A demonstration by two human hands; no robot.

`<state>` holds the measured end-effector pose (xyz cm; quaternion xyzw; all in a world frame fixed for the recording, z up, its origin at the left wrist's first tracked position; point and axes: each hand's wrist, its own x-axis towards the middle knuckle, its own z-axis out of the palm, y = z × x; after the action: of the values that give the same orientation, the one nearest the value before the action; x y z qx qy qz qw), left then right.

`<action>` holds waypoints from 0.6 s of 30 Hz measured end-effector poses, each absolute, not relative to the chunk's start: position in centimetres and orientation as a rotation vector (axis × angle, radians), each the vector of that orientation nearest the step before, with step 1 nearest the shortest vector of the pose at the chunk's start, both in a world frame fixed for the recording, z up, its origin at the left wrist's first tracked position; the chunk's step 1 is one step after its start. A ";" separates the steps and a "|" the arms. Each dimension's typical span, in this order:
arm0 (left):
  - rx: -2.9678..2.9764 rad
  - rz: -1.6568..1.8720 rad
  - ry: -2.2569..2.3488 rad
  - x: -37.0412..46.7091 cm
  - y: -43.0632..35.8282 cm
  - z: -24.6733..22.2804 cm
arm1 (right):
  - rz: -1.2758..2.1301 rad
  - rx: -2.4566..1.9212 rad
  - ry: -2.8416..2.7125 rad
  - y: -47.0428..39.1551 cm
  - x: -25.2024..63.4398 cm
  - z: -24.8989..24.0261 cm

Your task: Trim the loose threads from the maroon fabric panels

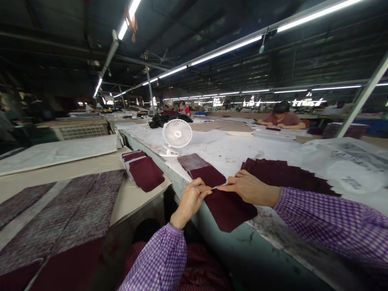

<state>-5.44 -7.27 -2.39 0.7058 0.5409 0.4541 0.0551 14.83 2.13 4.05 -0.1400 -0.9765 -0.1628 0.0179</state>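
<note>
My left hand [191, 199] pinches the edge of a maroon fabric piece [232, 212] between thumb and fingers at the table's edge. Opposite it, my right hand [249, 188] has its fingertips closed on the same edge, close to the left ones. A thin pale strip shows between both sets of fingertips; whether it is a fold or something separate I cannot tell. The fabric piece hangs partly over the table's rim. Just beyond the hands lies a flat piece [201, 167], part speckled grey and part maroon. Fanned maroon pieces [291, 176] spread beyond my right wrist.
A small white fan [177, 133] stands on the white-covered table [212, 145]. On a lower surface at left are a stack of maroon pieces [145, 171] and large speckled panels [81, 206]. A clear plastic bag [354, 165] lies at right. A person [281, 117] works across the table.
</note>
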 end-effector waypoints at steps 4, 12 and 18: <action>2.184 1.417 1.671 -5.2 -7.4 -2.5 | -0.424 -0.443 -3.014 2.3 14.3 4.9; 2.175 1.569 1.734 -4.5 -8.3 -2.0 | 0.788 -0.553 -2.810 5.1 15.0 4.7; 2.065 1.359 1.999 -2.2 -6.2 -1.3 | 0.643 -0.692 -2.789 6.6 15.5 4.3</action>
<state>-2.20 -6.19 -1.32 0.6494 0.6287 0.4273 -0.0188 15.53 6.62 4.27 -0.2340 -0.9425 0.2174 0.0983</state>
